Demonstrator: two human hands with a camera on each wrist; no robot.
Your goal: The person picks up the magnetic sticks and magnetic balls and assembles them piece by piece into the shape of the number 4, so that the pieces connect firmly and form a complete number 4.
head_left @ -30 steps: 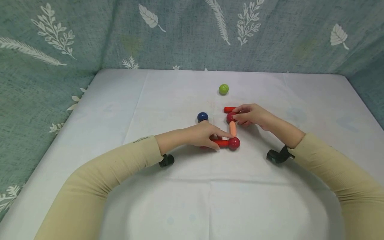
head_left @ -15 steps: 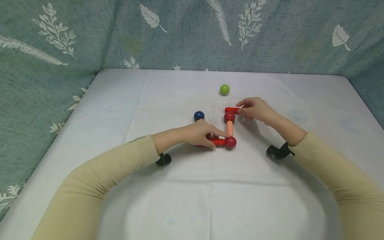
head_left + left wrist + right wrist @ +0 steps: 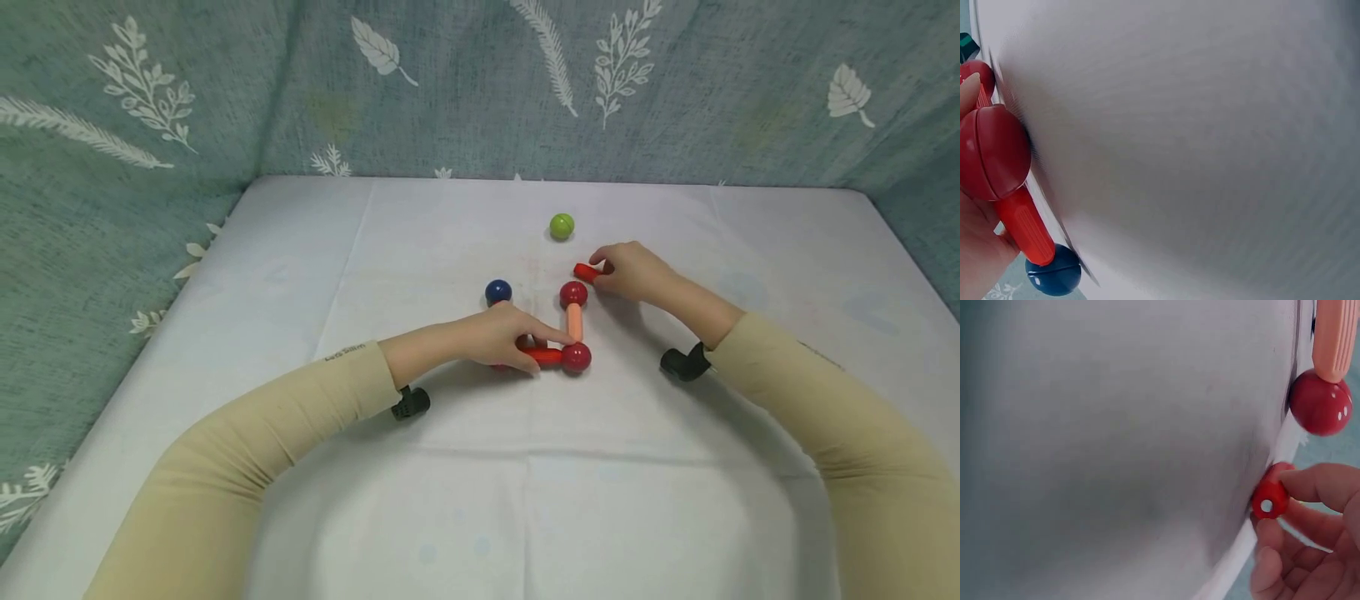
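Observation:
On the white cloth my left hand (image 3: pixel 497 335) grips a joined structure of balls and rods from above. Its index finger and thumb straddle a red rod (image 3: pixel 547 357) that ends in a red ball (image 3: pixel 576 357). From there a peach rod (image 3: pixel 574 322) leads to a farther red ball (image 3: pixel 573 293). In the left wrist view, a large red ball (image 3: pixel 997 150) by the palm joins another red rod (image 3: pixel 1025 228) and a blue ball (image 3: pixel 1054 272). My right hand (image 3: pixel 636 271) pinches a separate red rod (image 3: pixel 1275 487) just beyond the structure; its end shows a light round spot.
A green ball (image 3: pixel 561 226) lies farther back on the white-covered table (image 3: pixel 420 517). Behind the table hangs a green leaf-patterned curtain (image 3: pixel 480 100). A dark wrist camera (image 3: pixel 684 364) sits under the right cuff.
My right hand has let go of the far red ball and taken hold of the loose red rod, now turned at an angle. The structure shifted slightly left.

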